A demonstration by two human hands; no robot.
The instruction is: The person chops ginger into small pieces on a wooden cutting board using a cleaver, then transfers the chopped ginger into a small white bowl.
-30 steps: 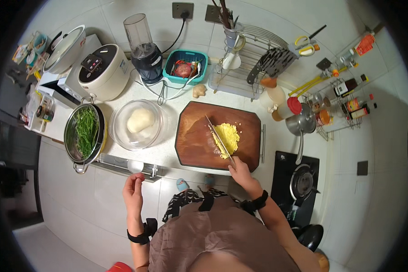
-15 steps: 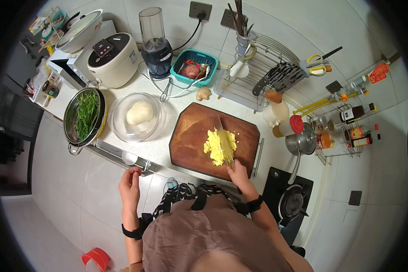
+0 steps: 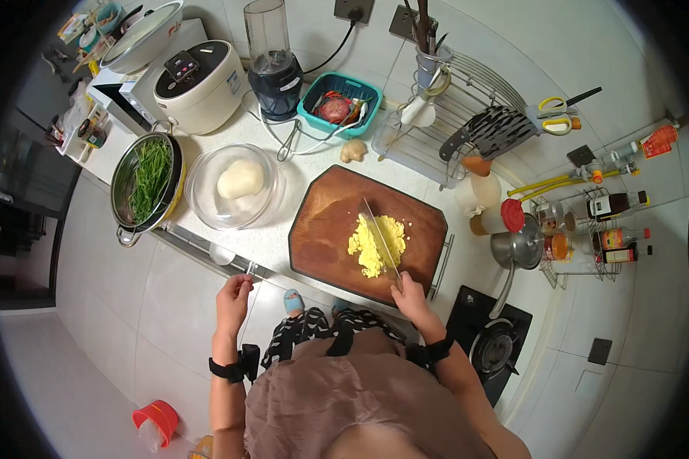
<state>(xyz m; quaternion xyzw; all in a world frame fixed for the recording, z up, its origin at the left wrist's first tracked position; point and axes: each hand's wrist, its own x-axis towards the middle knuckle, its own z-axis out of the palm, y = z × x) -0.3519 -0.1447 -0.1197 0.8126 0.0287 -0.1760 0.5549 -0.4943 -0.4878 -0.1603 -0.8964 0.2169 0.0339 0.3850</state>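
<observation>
Right grip (image 3: 414, 297) holds a knife (image 3: 383, 236) — crossing yellow crumbles (image 3: 368, 256).

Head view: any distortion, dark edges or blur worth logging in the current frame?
In the head view, black vignetting fills the corners and seams of the white tiled wall bow toward the rim; mid-picture in the head view, the brown wooden cutting board and crumbly yellow food look reasonably sharp; also in the head view, pale highlights mark the clear round bowl.

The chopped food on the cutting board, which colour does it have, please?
The chopped food is yellow; it shows best in the head view.
</observation>
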